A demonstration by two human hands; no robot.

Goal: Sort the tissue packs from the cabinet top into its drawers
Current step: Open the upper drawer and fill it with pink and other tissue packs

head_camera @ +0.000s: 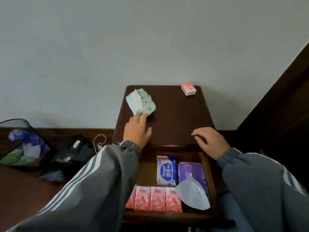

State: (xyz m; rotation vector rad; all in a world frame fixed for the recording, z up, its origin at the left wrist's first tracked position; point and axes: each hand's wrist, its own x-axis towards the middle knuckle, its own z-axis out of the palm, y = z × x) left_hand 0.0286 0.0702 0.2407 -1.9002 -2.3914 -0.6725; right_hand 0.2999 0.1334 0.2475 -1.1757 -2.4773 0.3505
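Pretty dim in here, soft flat light, no hard shadows. There's a faint sheen on the cabinet top. The wide lens bends the edges, the near sleeves look smeary, and the far right corner goes dark.

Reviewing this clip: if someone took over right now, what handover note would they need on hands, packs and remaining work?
Left hand: open, fingertips touching the green-printed pack at the left of the cabinet top.
Right hand: open, holds nothing, over the top's front right.
Small pink pack: rear right corner of the top.
Done: the open drawer holds a row of pink packs, a blue wipes pack and a purple pack.
Left: both packs on top.
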